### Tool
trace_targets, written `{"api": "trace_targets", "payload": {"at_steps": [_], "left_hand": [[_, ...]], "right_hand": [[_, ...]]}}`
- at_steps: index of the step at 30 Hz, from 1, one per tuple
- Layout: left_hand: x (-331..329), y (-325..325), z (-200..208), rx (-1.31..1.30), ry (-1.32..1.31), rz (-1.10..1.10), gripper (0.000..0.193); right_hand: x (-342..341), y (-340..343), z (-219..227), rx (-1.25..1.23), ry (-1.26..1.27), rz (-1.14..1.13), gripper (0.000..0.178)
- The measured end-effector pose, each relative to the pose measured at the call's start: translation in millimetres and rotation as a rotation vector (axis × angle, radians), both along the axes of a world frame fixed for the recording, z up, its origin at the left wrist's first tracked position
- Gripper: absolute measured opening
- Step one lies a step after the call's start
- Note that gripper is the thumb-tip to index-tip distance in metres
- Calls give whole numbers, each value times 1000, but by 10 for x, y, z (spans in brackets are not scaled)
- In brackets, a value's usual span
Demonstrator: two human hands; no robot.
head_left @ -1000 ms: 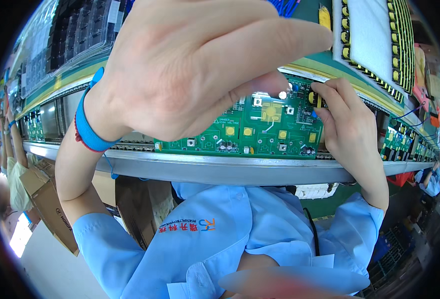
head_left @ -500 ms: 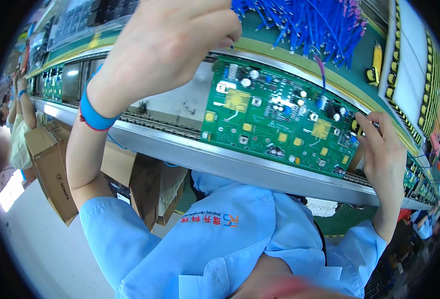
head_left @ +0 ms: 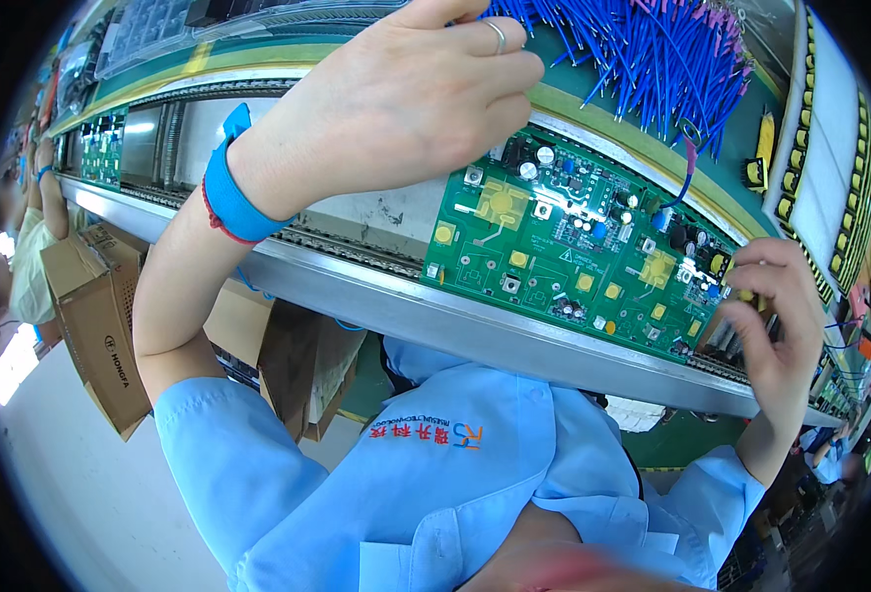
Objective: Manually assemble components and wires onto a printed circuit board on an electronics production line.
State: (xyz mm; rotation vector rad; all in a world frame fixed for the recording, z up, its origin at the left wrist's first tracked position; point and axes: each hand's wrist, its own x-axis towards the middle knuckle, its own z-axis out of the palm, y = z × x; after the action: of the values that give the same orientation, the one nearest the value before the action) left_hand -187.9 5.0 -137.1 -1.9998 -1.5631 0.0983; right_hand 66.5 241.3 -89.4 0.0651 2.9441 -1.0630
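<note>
A green circuit board (head_left: 554, 264) with yellow pads, capacitors and other parts lies across the conveyor rails. My left hand (head_left: 416, 99), with a ring and a blue wristband, is raised over the board's far left corner. Its fingers are curled, and what they may hold is hidden. At the board's right end, my right hand (head_left: 779, 301) has thumb and fingers bent around a small yellowish piece I cannot make out. A yellow-and-black component (head_left: 719, 264) sits on the board beside those fingertips. One blue wire (head_left: 685, 185) with a purple sleeve and ring terminal rises from the board's far edge.
Many blue wires (head_left: 653, 64) lie beyond the conveyor. Yellow-and-black components line a white tray (head_left: 818, 148) at right; another loose component (head_left: 755, 174) sits nearby. A metal rail (head_left: 376, 311) runs along the near side. Cardboard boxes (head_left: 95, 321) stand at lower left.
My left hand has moved right and slightly lower in view, now covering the board's far left corner. My right fingertips have come away from the yellow-and-black component toward the board's right end.
</note>
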Motion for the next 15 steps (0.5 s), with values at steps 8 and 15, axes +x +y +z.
{"api": "trace_targets", "payload": {"at_steps": [8,15], "left_hand": [[44,-11,37,-366,-400,78,9],[-337,-160,-248,382,21,-313,11]], "right_hand": [[-371,-502,-203,-306,-22,134,28],[-564,-665,-396,121,176,143,35]]}}
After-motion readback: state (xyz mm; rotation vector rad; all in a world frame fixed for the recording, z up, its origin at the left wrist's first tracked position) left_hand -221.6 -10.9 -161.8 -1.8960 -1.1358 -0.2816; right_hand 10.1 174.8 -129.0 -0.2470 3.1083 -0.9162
